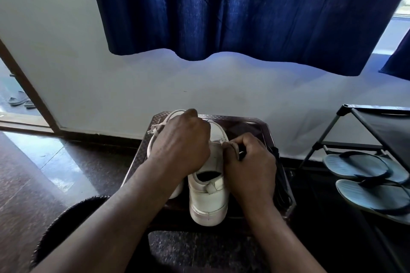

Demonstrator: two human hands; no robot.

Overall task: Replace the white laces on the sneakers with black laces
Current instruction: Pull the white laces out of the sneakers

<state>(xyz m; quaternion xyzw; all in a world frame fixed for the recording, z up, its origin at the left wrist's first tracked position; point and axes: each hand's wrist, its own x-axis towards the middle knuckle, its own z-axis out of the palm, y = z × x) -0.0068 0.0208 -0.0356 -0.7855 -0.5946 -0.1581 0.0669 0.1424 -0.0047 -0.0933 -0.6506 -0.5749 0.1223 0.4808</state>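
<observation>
Now the right hand (248, 166) pinches the white lace (224, 143) above the right sneaker (208, 197) on the dark stool (255, 126); the left hand (182, 142) curls over the toe end, its grip hidden. Ease each crossing loose in turn while steadying the shoe; the black laces (280, 175) lie just right

Dim, bluish daylight through the curtain (244, 6) — glare streaks the floor (51, 162) at left, edges bowed by wide-angle distortion.

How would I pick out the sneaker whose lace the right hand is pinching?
Below the blue curtain stands a dark stool holding two white sneakers. It is the right-hand sneaker, heel toward the camera, its dark opening showing; the left sneaker is mostly hidden under the left hand.
</observation>
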